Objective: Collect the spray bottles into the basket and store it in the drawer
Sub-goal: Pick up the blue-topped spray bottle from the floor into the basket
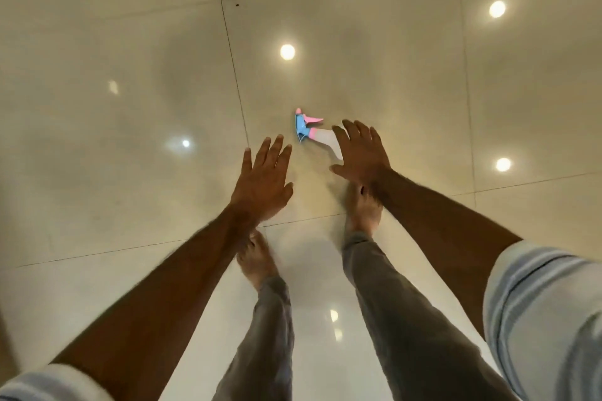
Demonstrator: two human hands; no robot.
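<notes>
Clearly both the left hand (264,179) and right hand (360,153) are spread and empty; the spray bottle (314,133) lying on the glossy floor (130,107) could skid away if nudged

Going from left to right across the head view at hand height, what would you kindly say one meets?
Left hand → spray bottle lying on the tiled floor → right hand, fingers spread, part-covering the bottle's body.

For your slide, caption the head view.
Both open hands, left and right, reach toward a spray bottle lying on the tiled floor.
</notes>
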